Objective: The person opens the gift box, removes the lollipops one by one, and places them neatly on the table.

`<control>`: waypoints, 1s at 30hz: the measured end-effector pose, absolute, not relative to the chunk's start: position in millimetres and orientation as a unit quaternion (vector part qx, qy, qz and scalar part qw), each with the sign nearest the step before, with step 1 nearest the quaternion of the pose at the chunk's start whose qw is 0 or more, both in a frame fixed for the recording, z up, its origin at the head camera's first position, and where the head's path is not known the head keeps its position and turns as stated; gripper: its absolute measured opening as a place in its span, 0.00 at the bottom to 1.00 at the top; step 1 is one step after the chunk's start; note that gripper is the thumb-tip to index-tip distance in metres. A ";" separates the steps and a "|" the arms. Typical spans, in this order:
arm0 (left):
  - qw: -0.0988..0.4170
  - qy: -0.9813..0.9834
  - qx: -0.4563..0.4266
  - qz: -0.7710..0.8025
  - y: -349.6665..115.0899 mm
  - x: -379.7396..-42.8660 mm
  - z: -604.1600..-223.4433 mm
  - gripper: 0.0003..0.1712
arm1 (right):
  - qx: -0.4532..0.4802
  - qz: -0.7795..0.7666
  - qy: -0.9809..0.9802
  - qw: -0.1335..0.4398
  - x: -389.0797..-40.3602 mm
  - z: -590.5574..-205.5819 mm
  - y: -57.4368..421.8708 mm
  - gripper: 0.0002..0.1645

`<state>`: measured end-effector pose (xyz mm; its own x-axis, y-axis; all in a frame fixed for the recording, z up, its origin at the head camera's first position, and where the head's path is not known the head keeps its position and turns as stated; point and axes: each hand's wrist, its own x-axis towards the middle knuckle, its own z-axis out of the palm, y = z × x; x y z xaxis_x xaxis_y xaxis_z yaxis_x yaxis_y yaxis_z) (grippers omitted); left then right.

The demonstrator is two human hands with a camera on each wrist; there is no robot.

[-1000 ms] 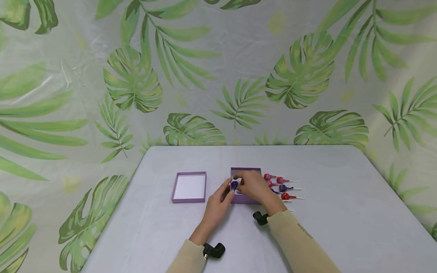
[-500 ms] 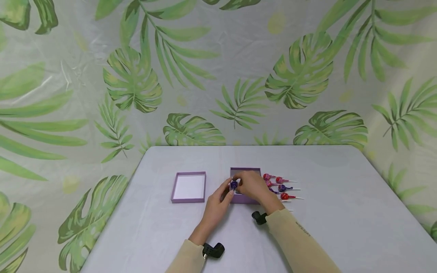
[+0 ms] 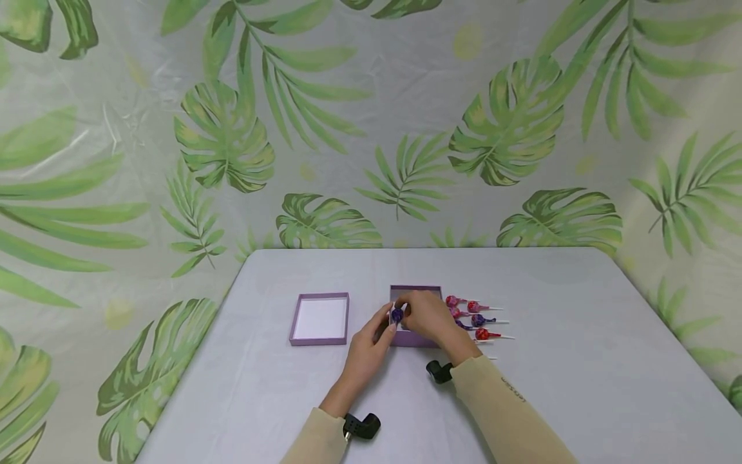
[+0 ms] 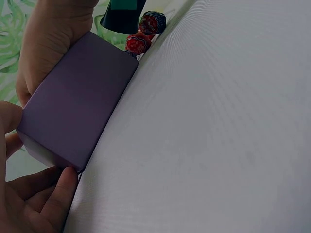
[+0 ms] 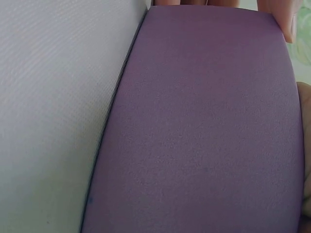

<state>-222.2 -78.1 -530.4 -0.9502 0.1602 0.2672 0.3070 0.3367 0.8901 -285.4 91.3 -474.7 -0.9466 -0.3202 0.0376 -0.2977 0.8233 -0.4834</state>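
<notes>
The purple open box (image 3: 416, 339) stands on the table, its inside largely covered by the hands. My left hand (image 3: 365, 351) holds the box at its left end; in the left wrist view the thumb lies at the top corner and fingertips touch the lower part of that end. My right hand (image 3: 430, 317) reaches over the near wall into the box, fingers bent at a purple-wrapped lollipop (image 3: 397, 316) by the left wall. It seems to pinch this lollipop, though the fingertips are partly hidden. The right wrist view is mostly filled by the box's near wall (image 5: 199, 121).
Several wrapped lollipops lie right of the box, among them a red lollipop (image 3: 482, 334) and a purple lollipop (image 3: 478, 320), sticks pointing right. A shallow purple-rimmed lid (image 3: 319, 319) with a white inside lies to the left. A leaf-patterned curtain (image 3: 406, 129) hangs behind the table.
Both hands keep almost the same place at the box. The purple lollipop between them turns or shifts very slightly; the whole head view drifts a little.
</notes>
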 end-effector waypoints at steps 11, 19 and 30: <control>0.065 -0.815 -0.144 -0.558 -77.3 -221.8 -528.9 0.29 | -0.161 -0.222 0.961 0.026 -286.6 -475.5 90.2 0.19; 0.068 -0.820 -0.139 -0.552 -78.2 -221.5 -529.7 0.29 | -0.166 -0.229 0.959 0.027 -286.9 -476.4 89.6 0.15; 0.067 -0.819 -0.143 -0.552 -77.9 -221.1 -529.6 0.28 | -0.158 -0.244 0.957 0.020 -285.0 -477.2 91.0 0.18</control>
